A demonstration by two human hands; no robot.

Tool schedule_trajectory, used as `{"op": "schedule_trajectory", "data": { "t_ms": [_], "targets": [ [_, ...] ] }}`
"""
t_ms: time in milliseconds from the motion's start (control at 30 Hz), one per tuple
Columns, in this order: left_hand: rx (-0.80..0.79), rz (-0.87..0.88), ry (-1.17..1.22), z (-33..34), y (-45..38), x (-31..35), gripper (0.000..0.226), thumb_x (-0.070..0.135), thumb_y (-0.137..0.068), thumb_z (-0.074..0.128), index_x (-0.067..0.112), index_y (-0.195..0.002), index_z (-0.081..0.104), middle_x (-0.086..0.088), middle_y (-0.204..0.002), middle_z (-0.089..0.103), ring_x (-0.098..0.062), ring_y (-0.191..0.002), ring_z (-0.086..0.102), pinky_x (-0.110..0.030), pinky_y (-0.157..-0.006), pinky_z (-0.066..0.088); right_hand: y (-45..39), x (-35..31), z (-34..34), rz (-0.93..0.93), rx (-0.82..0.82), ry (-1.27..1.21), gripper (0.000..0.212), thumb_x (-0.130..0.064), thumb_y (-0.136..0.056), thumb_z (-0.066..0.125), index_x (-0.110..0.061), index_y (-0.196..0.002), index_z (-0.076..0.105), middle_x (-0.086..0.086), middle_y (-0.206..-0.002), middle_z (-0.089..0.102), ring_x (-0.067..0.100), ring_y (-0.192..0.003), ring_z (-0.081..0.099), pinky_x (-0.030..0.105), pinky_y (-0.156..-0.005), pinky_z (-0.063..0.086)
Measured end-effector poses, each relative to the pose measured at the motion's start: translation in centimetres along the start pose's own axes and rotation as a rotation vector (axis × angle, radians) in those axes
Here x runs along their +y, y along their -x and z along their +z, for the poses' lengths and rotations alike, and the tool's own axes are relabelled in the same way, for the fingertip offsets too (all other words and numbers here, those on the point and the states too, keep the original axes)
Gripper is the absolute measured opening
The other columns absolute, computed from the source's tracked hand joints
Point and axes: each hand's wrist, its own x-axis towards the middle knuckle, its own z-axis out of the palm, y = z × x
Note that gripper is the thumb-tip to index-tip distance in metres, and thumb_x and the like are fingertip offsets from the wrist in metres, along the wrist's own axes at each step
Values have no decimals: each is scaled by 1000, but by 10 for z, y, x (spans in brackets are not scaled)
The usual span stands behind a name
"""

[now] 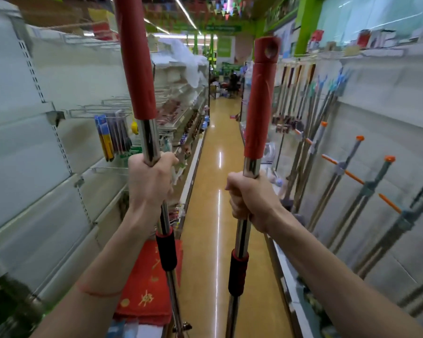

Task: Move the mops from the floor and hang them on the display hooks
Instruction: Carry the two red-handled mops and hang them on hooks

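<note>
Left hand [150, 181] and right hand [248, 198] each wrap a chrome shaft, holding the two mops [260, 106] upright at frame centre. Risk, as judged: red tops (left one runs out of frame) could snag the overhead bunting [213, 8] or strike the hung poles [340, 154] at right.

The chrome mop pole with the long red grip in my left hand [150, 181] runs out past the top edge, so its tip is unseen; the matching red-gripped chrome pole [259, 113] in my right hand [248, 201] shows its holed cap. Both poles leave the bottom edge, so neither mop head shows. My fingers [232, 191] wrap away behind the poles, mostly hidden. Beyond the right pole, the far end of the yellow aisle floor [220, 132] is too small to read. The grey handles with orange tips [347, 172] right of it are blurred.
</note>
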Motion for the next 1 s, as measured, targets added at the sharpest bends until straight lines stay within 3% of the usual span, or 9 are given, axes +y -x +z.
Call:
{"op": "schedule_trajectory", "data": {
  "t_ms": [400,600,733,1000],
  "targets": [
    [246,28,-119,19,-145,-65,47,10,-82,61,26,-44,39,8,-40,33,-12,-29,27,-20,-36,26,-217,21,-3,23,-336,-39,38,-4,-80,57,-23,-50,42,0,-47,32,14,-38,25,24,-41,24],
    [344,72,-171,0,-207,-81,42,13,-81,62,25,-47,40,6,-38,33,-13,-26,27,-20,-37,27,-302,26,25,18,-454,-58,46,2,-84,54,-24,-48,40,0,-46,31,14,-37,23,22,-41,23],
    [395,76,-217,-7,-237,-85,51,12,-84,60,24,-41,36,6,-38,30,-14,-27,24,-21,-40,26,-348,28,47,-5,-516,-55,51,2,-83,52,-25,-42,37,-2,-42,29,13,-33,22,20,-41,23],
    [691,70,-362,-34,-278,-91,47,11,-83,60,27,-48,32,3,-43,26,-15,-32,23,-22,-39,26,-439,51,109,30,-773,-112,40,-5,-69,53,-22,-37,36,-5,-39,26,11,-31,17,15,-40,22]
  ]
}}
